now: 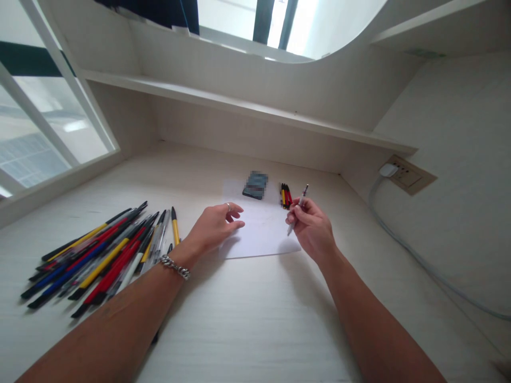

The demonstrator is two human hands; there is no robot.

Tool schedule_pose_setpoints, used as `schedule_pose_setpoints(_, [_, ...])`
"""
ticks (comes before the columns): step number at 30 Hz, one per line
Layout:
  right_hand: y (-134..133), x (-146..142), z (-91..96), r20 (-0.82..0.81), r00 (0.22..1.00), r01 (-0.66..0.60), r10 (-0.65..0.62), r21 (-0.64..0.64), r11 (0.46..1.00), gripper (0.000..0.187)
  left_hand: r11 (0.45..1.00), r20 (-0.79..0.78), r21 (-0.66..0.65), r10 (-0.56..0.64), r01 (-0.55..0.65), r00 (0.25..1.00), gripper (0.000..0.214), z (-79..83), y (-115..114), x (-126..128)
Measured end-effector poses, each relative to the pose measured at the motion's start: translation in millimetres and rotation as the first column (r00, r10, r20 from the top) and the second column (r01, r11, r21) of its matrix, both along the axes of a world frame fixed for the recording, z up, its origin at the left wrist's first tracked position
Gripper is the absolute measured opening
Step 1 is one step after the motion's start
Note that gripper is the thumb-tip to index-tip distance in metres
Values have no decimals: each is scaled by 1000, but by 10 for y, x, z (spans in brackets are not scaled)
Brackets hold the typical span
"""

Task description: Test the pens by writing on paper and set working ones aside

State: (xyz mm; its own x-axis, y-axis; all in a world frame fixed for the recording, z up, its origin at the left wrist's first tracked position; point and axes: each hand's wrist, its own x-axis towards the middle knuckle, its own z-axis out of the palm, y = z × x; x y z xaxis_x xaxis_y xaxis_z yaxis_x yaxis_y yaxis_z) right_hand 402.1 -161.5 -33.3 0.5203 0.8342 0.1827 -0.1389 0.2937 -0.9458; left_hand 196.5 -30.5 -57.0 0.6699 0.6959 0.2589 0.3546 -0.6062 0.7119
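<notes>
Right hand pinches a tilted clear pen over the right edge of white paper; left hand half open, fingers loosely curved, holding nothing, at the paper's left edge; pen pile at left on bench; small pen group just beyond right hand; pixelated item near paper's far edge.

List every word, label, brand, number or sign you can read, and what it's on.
Readable text: none.
Pixelated dark object: too blurred to read.
White paper: any marks are too faint to read.
Pen in the right hand: too small to read.
Pen pile: too blurred to read.
Wall socket: no legible lettering.
</notes>
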Motion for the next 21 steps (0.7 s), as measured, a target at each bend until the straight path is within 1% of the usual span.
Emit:
schedule_pose_setpoints(1, [-1,24,18,-77,997,-16,15,-7,1000,24,1000,-14,6,1,-1,1000,32,-7,7,-4])
schedule_pose_setpoints(3, [-12,73,52,-192,981,-39,32,-31,999,40,1000,-38,13,2,-1,999,32,-8,9,-8])
schedule_pose_setpoints(5, [-31,120,79,-235,972,-39,27,-46,998,57,1000,-53,16,3,-2,999,32,-1,4,-9])
schedule_pose_setpoints(6, [-42,140,89,-230,973,-31,19,-49,998,61,1000,-58,18,4,-3,998,31,4,0,-10])
schedule_pose_setpoints(9, [-65,170,104,-188,982,-13,2,-58,998,56,1000,-73,22,9,-7,997,30,14,-4,-10])
schedule_pose_setpoints(13, [-63,155,104,-232,972,-26,15,-47,999,47,1000,-88,22,16,-14,996,28,18,2,-15])
schedule_pose_setpoints(17, [-49,149,85,-275,961,-33,29,-11,999,47,1000,-94,13,17,-16,995,24,32,-1,-14])
schedule_pose_setpoints(21, [-46,176,59,-241,970,-17,9,-29,999,51,1000,-99,-8,21,-22,995,35,54,7,-16])
